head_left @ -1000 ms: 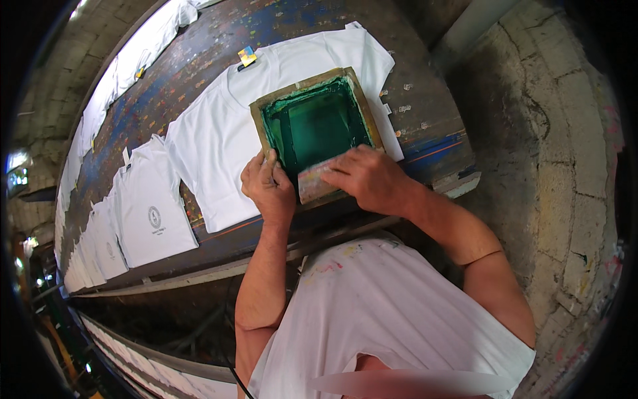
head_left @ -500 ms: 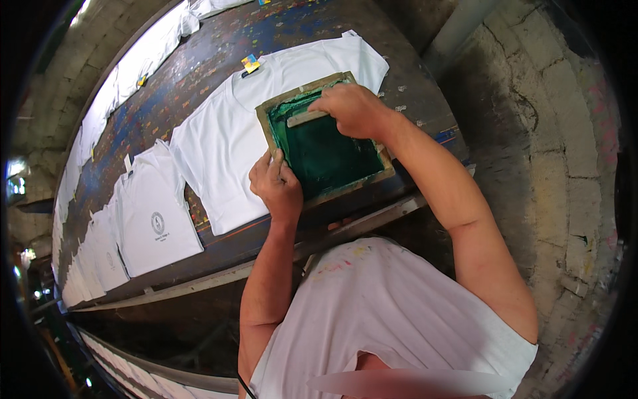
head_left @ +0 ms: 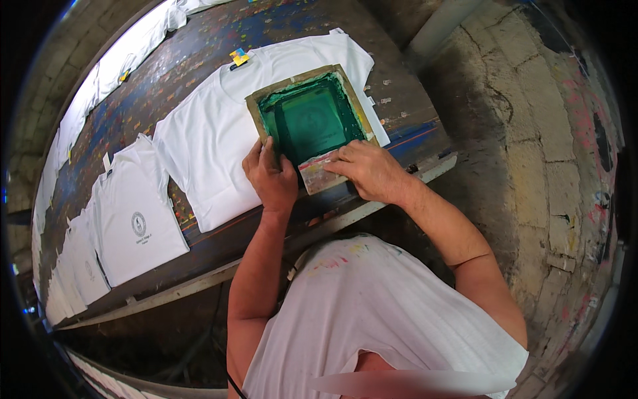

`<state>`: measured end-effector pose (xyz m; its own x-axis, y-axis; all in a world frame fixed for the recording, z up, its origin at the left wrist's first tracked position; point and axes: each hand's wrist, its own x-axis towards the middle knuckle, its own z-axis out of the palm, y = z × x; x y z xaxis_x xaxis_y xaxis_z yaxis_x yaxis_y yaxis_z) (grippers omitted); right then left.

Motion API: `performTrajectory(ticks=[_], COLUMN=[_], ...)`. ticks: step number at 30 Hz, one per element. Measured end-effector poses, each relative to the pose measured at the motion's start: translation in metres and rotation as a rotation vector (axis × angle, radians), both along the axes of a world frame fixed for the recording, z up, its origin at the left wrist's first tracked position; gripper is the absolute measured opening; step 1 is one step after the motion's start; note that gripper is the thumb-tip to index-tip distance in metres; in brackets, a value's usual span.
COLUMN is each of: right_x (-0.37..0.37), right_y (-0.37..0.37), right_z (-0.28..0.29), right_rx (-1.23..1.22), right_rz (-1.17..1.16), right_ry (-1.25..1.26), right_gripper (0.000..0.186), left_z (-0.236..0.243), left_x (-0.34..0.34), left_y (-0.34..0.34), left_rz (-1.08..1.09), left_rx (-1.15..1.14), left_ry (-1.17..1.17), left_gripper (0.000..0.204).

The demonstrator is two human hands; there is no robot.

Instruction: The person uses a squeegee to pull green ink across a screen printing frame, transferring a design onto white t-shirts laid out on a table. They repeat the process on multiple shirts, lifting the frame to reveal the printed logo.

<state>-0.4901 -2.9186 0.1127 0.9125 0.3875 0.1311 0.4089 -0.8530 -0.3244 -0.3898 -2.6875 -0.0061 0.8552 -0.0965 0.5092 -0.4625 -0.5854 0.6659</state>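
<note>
A square wooden screen frame (head_left: 292, 78) with green ink inside lies on a spread white T-shirt (head_left: 206, 159). My left hand (head_left: 269, 174) is closed on the frame's lower left side. My right hand (head_left: 369, 173) grips a squeegee (head_left: 314, 174), flat and paint-smeared, at the frame's near edge. A faint round design shows through the green mesh. A yellow and blue tag (head_left: 239, 57) is by the shirt's collar.
Folded white shirts (head_left: 136, 246) with round dark prints line the left of the long stained table (head_left: 419, 113); more white shirts (head_left: 100, 86) run along its far edge. A grey post (head_left: 442, 30) and a cracked concrete surface (head_left: 545, 146) are at the right.
Half a second ago my right hand and the squeegee were at the screen's far edge; they have moved back to the near edge. My left hand keeps its hold on the frame.
</note>
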Motion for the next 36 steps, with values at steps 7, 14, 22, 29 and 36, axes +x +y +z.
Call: performTrajectory(ticks=[7,14,22,29,36], right_x=[0.005,0.019,-0.137,-0.245,-0.216], right_y=[-0.035,-0.078,-0.226,-0.354,-0.412], right_z=[-0.026,-0.061,-0.041,-0.041,-0.016], right_rx=[0.386,1.155,1.639,1.701,1.632], right_rz=[-0.34,-0.59,-0.689,-0.655,-0.583], right_ry=[-0.281,0.22,0.023,-0.081,-0.083], right_gripper=[0.047,0.053,0.058,0.062,0.06], left_z=[0.008,0.058,0.108,0.106,0.128], left_x=[-0.003,-0.023,-0.12,-0.2,-0.207], left_y=[0.005,-0.015,-0.185,-0.316,-0.359], left_rz=[-0.099,-0.103,-0.249,-0.567,-0.51], left_rx=[0.048,-0.093,-0.659,-0.778,-0.54], left_ry=[-0.032,-0.136,0.406,0.921,0.847], left_gripper=[0.057,0.051,0.094,0.075,0.08])
